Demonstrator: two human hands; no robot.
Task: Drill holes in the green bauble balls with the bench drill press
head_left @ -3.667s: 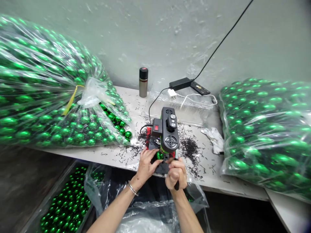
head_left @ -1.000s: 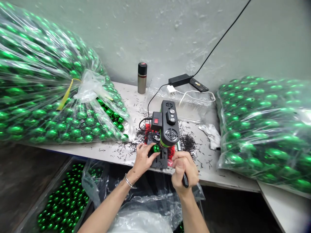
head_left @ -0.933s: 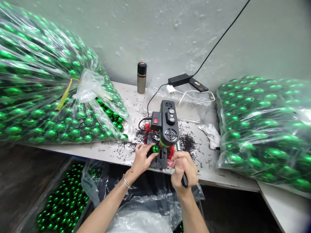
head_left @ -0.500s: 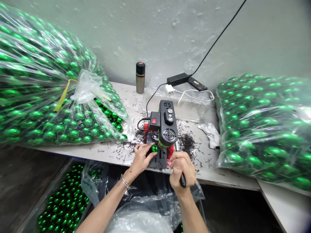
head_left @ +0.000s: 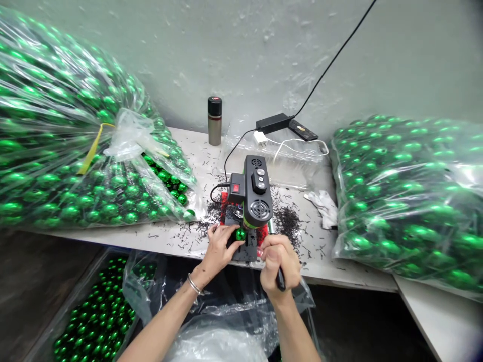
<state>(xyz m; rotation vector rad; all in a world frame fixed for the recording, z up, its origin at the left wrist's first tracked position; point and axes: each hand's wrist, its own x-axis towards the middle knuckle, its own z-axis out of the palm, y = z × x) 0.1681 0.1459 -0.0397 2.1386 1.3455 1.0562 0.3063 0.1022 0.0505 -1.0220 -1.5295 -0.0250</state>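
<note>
A shiny green ball [head_left: 240, 234] is pinched between the thumb and fingers of my left hand [head_left: 220, 246], just under the front end of a small black electric machine [head_left: 258, 193]. The machine has a red switch and round vents on top and stands over a slotted black base plate [head_left: 244, 252]. My right hand [head_left: 280, 264] is wrapped around a black handle [head_left: 280, 279] at the machine's right side. Where the ball touches the machine is hidden beneath its head.
Large clear bags of green balls [head_left: 75, 146] stand left and right [head_left: 411, 201]. Black scraps [head_left: 287, 221] litter the table around the machine. Behind are a bottle [head_left: 215, 123], a power adapter [head_left: 273, 122] and cables. A white glove [head_left: 323, 207] lies right. Below left sits a bin of balls [head_left: 96, 314].
The whole view has shifted slightly. The ball in my left hand sits a little lower relative to the machine's head. My right hand keeps its grip on the handle.
</note>
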